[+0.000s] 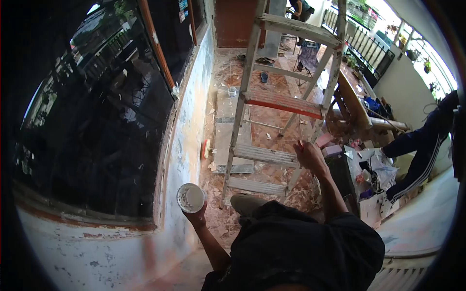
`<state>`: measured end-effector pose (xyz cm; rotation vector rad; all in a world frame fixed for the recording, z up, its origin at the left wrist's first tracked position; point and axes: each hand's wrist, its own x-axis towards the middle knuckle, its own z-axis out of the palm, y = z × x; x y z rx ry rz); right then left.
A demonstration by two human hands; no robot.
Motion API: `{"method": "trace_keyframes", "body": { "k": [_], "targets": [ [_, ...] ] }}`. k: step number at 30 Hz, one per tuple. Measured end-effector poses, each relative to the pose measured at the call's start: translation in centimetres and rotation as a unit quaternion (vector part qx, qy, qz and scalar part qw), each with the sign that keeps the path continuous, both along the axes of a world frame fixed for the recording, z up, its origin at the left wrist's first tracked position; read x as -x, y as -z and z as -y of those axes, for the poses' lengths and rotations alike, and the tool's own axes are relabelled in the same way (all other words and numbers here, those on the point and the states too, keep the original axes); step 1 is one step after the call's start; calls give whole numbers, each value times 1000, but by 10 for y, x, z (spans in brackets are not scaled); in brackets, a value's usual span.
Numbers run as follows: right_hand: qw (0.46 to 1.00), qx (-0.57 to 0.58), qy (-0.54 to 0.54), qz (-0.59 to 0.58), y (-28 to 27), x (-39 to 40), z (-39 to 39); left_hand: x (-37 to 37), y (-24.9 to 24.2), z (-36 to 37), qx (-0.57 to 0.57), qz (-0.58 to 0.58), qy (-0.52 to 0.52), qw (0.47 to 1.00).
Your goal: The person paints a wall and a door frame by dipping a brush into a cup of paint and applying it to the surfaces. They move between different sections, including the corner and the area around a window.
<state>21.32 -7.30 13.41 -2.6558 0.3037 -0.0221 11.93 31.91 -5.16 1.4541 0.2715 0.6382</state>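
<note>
A round whitish tub (191, 198), smeared with pale paste inside, is held by my left hand (198, 217) beside the patchy wall under the window. My right hand (308, 156) is closed near the ladder's right rail, with a small reddish thing showing at its fingers; I cannot make out what it holds. Just beyond and to the left of that hand rises the paint-spattered stepladder (268, 154), with one red-edged step.
Flaking wall (183, 131) and a dark window (97, 140) lie left. A small bucket (232, 91) and a red-and-white tool (206, 149) are on the floor side. Cluttered boards (357, 177) lie right, near a person's striped trouser leg (418, 156). Another person (302, 9) is at the back.
</note>
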Motion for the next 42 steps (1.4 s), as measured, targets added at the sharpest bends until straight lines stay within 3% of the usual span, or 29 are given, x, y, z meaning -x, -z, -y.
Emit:
{"method": "trace_keyframes", "body": {
  "k": [3,7,10,17,21,24,29,32,36,38,40,41,42],
  "targets": [
    [985,-17,2,172,14,-34,7,6,2,3,7,-7,0,1000],
    [990,-27,9,135,6,-44,17,23,18,2,-22,-30,-28,999],
    [985,13,-14,173,15,-39,27,16,15,2,-48,-17,-31,998],
    [996,-59,26,-60,-3,-14,25,10,9,10,-55,-49,-31,997],
    [982,-154,-33,-108,-6,-2,31,5,-5,20,-39,-58,-21,997],
    [964,-242,-94,-47,-23,10,7,4,-10,24,-46,-59,-25,997],
    [894,-401,-189,-63,-39,-1,-27,13,-21,30,-61,-92,-43,993],
    [826,-475,-301,37,-26,-22,-40,20,-22,31,-56,-105,-73,990],
    [814,-492,-307,27,-48,-93,-90,27,-8,31,27,-85,-85,992],
    [796,-485,-359,30,-46,-129,-113,31,-8,31,-8,-117,-83,990],
    [801,-418,-390,176,-37,-150,-136,33,-9,33,-18,-117,-92,989],
    [822,-432,-362,85,-42,-148,-138,34,-11,36,0,-124,-95,988],
    [828,-426,-356,80,-38,-148,-140,32,-15,39,19,-127,-100,987]
  ]
}}
